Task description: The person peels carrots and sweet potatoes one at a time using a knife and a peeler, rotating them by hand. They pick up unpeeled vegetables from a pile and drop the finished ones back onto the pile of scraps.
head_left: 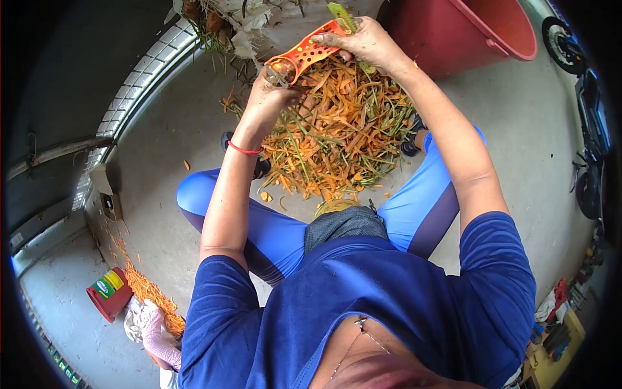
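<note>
My left hand (275, 91) is wrapped round a roundish orange-brown root (282, 67) at the end of an orange perforated peeler (314, 52). Part of the root is hidden by my fingers and the peeler's end. My right hand (363, 45) is closed round the other end of the peeler, by its green part (342, 17). Both hands are above the far side of a pile of orange and green peelings (343, 129) on the floor between my feet.
A large red tub (453, 39) stands at the upper right, beside a whitish sack (259, 26). At the lower left, a small red bucket (109, 295) lies near scattered orange shreds (146, 288) and cloths (155, 327). A motorcycle (589, 110) is along the right edge.
</note>
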Action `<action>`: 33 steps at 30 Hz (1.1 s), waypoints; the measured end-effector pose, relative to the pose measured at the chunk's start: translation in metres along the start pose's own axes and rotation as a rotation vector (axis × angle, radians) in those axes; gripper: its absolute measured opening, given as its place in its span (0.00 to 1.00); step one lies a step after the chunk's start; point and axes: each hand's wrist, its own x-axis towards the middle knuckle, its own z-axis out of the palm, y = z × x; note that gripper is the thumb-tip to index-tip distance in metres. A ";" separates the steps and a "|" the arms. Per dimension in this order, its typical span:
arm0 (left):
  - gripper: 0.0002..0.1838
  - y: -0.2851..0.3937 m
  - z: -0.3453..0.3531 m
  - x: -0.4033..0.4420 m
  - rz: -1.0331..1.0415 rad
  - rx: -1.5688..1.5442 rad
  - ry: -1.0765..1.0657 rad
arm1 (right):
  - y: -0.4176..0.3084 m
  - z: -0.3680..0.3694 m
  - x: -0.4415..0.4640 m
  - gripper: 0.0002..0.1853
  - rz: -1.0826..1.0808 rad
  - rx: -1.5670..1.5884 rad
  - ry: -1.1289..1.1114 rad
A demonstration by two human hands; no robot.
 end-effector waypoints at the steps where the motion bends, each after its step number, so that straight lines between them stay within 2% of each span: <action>1: 0.23 0.003 0.000 -0.001 -0.019 -0.015 -0.011 | -0.002 -0.001 -0.003 0.15 -0.003 0.067 0.013; 8: 0.29 -0.001 0.009 -0.002 -0.113 -0.054 -0.106 | 0.006 -0.032 -0.020 0.16 0.158 0.108 -0.089; 10: 0.29 -0.002 0.010 -0.001 -0.134 -0.030 -0.115 | 0.027 -0.039 -0.015 0.16 0.104 0.197 0.015; 11: 0.29 -0.006 0.001 0.001 -0.153 -0.161 -0.204 | 0.032 -0.052 -0.015 0.16 0.110 0.193 0.080; 14: 0.30 0.003 -0.008 -0.009 -0.044 -0.174 -0.016 | 0.067 -0.121 -0.008 0.17 0.205 0.039 0.290; 16: 0.29 0.008 -0.023 -0.007 -0.025 -0.388 -0.033 | 0.074 -0.150 -0.002 0.18 0.106 0.062 0.436; 17: 0.28 0.005 -0.027 -0.003 -0.019 -0.397 0.010 | 0.066 -0.152 -0.003 0.18 0.083 0.233 0.389; 18: 0.26 0.009 -0.026 -0.002 -0.007 -0.408 0.051 | 0.021 -0.120 -0.010 0.16 0.096 0.245 0.446; 20: 0.23 0.007 -0.022 0.002 0.008 -0.412 0.064 | -0.029 -0.075 -0.019 0.15 0.212 0.327 0.293; 22: 0.22 0.000 -0.015 0.005 -0.024 -0.445 0.071 | 0.005 -0.038 0.003 0.17 -0.065 0.271 0.204; 25: 0.20 0.008 0.003 0.000 -0.091 -0.476 0.150 | -0.013 -0.002 0.000 0.16 -0.088 0.162 0.037; 26: 0.20 0.013 0.007 -0.004 -0.114 -0.491 0.190 | -0.015 0.001 0.000 0.16 -0.103 0.073 0.008; 27: 0.18 0.018 0.008 -0.008 -0.137 -0.517 0.177 | -0.013 0.003 0.002 0.16 -0.161 0.183 -0.008; 30: 0.19 0.001 -0.008 -0.006 -0.115 -0.351 0.015 | -0.011 -0.011 0.000 0.15 0.003 0.225 0.017; 31: 0.22 0.005 -0.007 -0.010 -0.130 -0.435 0.026 | 0.000 -0.028 0.007 0.15 0.043 0.102 0.091; 32: 0.23 0.010 -0.008 -0.015 -0.110 -0.528 -0.002 | 0.011 -0.046 0.007 0.16 0.004 0.197 0.116; 33: 0.24 0.012 -0.011 -0.018 -0.088 -0.489 0.004 | 0.034 -0.066 0.014 0.17 -0.005 0.090 0.201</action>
